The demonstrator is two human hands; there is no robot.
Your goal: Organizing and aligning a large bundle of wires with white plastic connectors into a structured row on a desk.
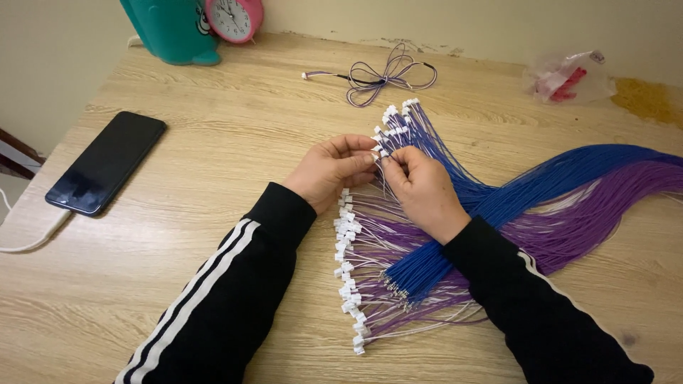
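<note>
A small white plastic connector (pixel 377 151) on a thin wire sits near the middle of the light wooden tabletop (pixel 213 163), pinched between both hands. The left hand (pixel 334 169) closes its fingertips on the connector, seemingly to steady it, while the right hand (pixel 421 186), fingers curled shut, grips the thin wire just beside it. Beyond the fingers fans a bundle of blue wires with white connectors (pixel 420 135); below the hands lies a row of purple and white wires with white plugs (pixel 352 284), ends lined up as if sorted. A loose coiled cable (pixel 380 75) rests near the far edge, a black phone (pixel 107 162) towards the left edge, and a pink clock (pixel 233 18) at the far-left corner.
</note>
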